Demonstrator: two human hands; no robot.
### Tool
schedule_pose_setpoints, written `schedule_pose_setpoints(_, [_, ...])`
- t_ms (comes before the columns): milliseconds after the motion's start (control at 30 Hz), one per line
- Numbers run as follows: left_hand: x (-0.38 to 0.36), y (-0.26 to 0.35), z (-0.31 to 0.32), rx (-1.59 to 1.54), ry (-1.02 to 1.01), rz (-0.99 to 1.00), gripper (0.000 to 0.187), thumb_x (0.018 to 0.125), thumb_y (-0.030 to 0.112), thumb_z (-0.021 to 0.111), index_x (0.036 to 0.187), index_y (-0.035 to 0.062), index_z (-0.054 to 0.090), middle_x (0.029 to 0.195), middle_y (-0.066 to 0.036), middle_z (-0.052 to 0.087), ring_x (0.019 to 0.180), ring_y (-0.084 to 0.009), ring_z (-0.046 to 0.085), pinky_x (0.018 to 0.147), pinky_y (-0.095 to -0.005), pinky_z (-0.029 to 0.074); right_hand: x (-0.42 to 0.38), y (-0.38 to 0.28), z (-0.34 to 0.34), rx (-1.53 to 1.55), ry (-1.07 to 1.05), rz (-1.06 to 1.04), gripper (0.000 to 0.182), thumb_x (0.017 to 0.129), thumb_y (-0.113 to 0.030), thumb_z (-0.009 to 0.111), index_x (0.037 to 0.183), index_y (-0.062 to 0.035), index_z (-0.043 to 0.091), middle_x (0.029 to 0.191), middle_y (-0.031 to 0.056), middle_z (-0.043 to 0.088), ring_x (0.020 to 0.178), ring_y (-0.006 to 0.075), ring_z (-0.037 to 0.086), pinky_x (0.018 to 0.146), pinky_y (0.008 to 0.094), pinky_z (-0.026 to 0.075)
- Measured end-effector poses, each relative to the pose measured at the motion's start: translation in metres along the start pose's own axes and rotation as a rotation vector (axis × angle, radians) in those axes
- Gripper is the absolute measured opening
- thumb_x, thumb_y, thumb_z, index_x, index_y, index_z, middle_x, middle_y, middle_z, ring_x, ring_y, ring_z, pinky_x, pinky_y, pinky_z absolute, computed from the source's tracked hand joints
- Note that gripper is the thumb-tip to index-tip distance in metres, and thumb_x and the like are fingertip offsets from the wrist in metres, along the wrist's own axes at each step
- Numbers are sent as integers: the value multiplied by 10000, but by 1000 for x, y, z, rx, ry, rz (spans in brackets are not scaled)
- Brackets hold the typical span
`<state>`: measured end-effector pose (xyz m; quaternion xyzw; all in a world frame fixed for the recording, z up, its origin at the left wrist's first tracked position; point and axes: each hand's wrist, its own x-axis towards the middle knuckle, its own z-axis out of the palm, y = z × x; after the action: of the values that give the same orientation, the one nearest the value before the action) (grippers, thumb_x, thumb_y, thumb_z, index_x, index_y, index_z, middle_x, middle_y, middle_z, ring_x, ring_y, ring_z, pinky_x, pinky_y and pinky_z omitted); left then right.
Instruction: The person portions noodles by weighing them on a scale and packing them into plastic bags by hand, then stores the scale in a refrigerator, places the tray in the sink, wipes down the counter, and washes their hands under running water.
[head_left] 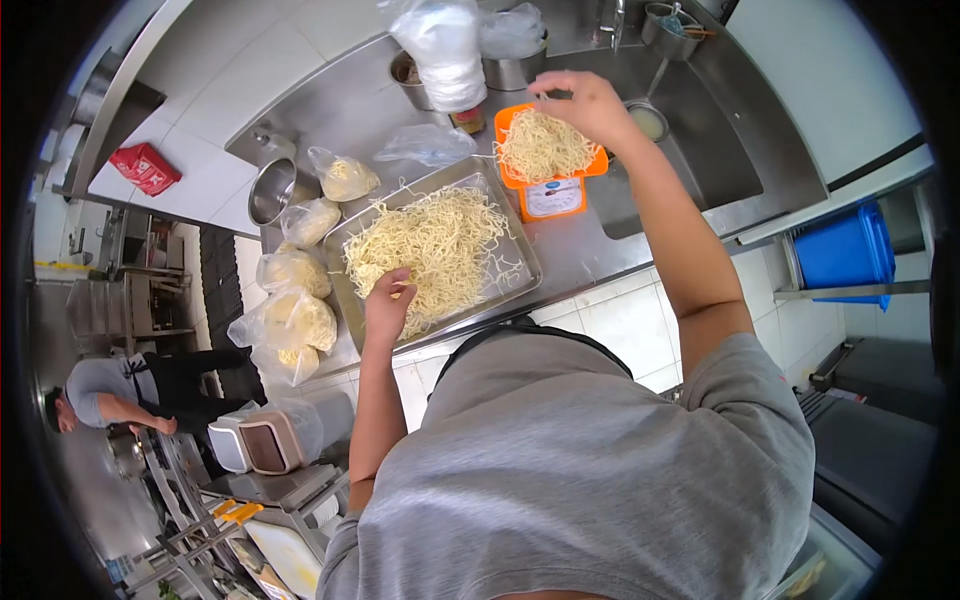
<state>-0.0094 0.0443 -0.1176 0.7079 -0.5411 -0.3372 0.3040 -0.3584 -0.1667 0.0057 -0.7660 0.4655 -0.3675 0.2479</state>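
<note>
Pale yellow noodles [430,245] lie in a loose heap across a shallow metal tray [525,272]. My left hand [387,303] is at the heap's near left edge, its fingers curled closed on some noodles. To the right, an orange kitchen scale [556,200] carries an orange basin [503,125] piled with more noodles [545,147]. Just above that pile is my right hand [587,108], thumb and fingers pinched together; a few thin strands seem to be at the fingertips, partly hidden by the hand.
Several clear bags of noodles [300,322] line the tray's left side, beside a metal pot [275,192]. Behind are a plastic bag [430,145] and a stack of white bags [450,65]. A sink [705,150] lies right. Another person [140,390] stands far left.
</note>
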Motion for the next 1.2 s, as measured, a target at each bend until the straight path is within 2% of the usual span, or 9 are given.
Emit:
schedule_pose_setpoints(33, [0, 2, 2, 9, -2, -10, 322, 784, 112, 668, 1093, 41, 614, 1018, -66, 650, 807, -160, 617, 720, -284, 492, -2, -2, -1, -28, 195, -222, 234, 765, -130, 657, 972, -23, 657, 968, 92, 661, 800, 151, 618, 736, 273, 487])
schedule_pose_setpoints(167, [1, 2, 12, -29, -23, -12, 306, 794, 99, 653, 1091, 36, 614, 1016, -62, 650, 800, -158, 611, 719, -282, 491, -35, -26, 4, 322, 425, -117, 179, 789, -94, 635, 958, -39, 659, 897, 86, 644, 776, 122, 600, 692, 253, 485])
schedule_pose_setpoints(300, [3, 3, 15, -22, -52, -14, 297, 801, 92, 644, 1090, 29, 612, 1012, -70, 649, 805, -163, 611, 725, -282, 490, -97, -25, 66, 518, -109, 159, 212, 818, -65, 615, 1029, -50, 628, 996, 36, 632, 833, 102, 591, 731, 251, 489])
schedule_pose_setpoints(433, [7, 8, 16, -11, -97, -16, 312, 829, 116, 626, 1123, 15, 591, 1029, -59, 640, 833, -135, 599, 738, -259, 474, -141, -5, 133, 138, -673, -31, 383, 749, -96, 606, 1131, -103, 601, 1086, 176, 585, 1035, 325, 547, 880, 414, 440])
schedule_pose_setpoints(633, [11, 4, 23, -90, -133, -4, 310, 832, 108, 631, 1125, 19, 587, 1013, -47, 631, 808, -117, 584, 710, -250, 471, -116, 2, 212, -122, -94, -150, 394, 734, -76, 592, 1128, -84, 581, 1076, 195, 563, 1059, 338, 522, 863, 415, 445])
schedule_pose_setpoints(833, [-2, 10, 12, -110, -85, -13, 303, 826, 95, 634, 1116, 20, 588, 1003, -51, 640, 795, -121, 589, 708, -251, 475, -78, -8, 222, -80, -593, -118, 148, 742, -46, 567, 879, -53, 622, 903, 173, 611, 910, 336, 583, 779, 420, 462])
schedule_pose_setpoints(933, [-9, 1, 5, -141, -40, -51, 318, 828, 91, 634, 1132, 17, 580, 1023, -46, 641, 807, -118, 590, 725, -246, 474, -61, -42, 201, 138, -279, -313, 88, 730, -51, 575, 808, -47, 617, 779, 147, 618, 793, 338, 603, 710, 417, 470])
schedule_pose_setpoints(1033, [-8, 7, -5, -152, -12, -76, 411, 799, 121, 675, 1179, 21, 552, 1119, -73, 614, 951, -173, 584, 812, -290, 470, -30, -91, 147, 250, -314, -244, 135, 726, -63, 629, 860, -44, 636, 750, 98, 635, 664, 217, 609, 613, 324, 475])
schedule_pose_setpoints(1200, [19, 64, 7, -152, 161, 290, 624, 734, 186, 748, 1270, 31, 468, 1224, -136, 537, 1104, -232, 521, 935, -344, 414, 4, -138, 93, 426, -344, -255, 177, 749, -43, 641, 922, -64, 670, 806, 11, 663, 700, 79, 599, 635, 232, 475])
